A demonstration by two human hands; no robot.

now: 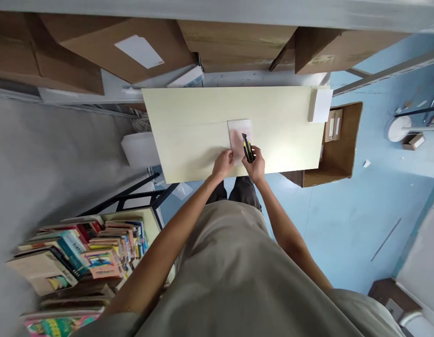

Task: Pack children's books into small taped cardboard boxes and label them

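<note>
**Two hands at a pale bench, one with a cutter**

A blue floor fills the right part of the room, and a grey floor area lies on the left. Over the far edge of the bench hang brown cardboard boxes; I count at least four of them. The bench itself is one wide, pale yellow board. Past its right edge stands one open cardboard box on the floor, with small packets inside. Below the near left corner of the bench, a cart holds many books, too many to count exactly. One white block sits at the far right corner of the bench.

Near the middle of the near edge lies one small pinkish packet, flat on the bench. The left hand rests at the near left corner of this packet; its fingers are bent and touch the packet's edge, but whether the grip pinches it or only presses it I cannot tell. The right hand is clenched around one black and yellow cutter. The cutter points away from the person, and its tip lies over the packet, toward the packet's right side. Both hands are close together, just beside each other, at the near edge of the bench.
</note>
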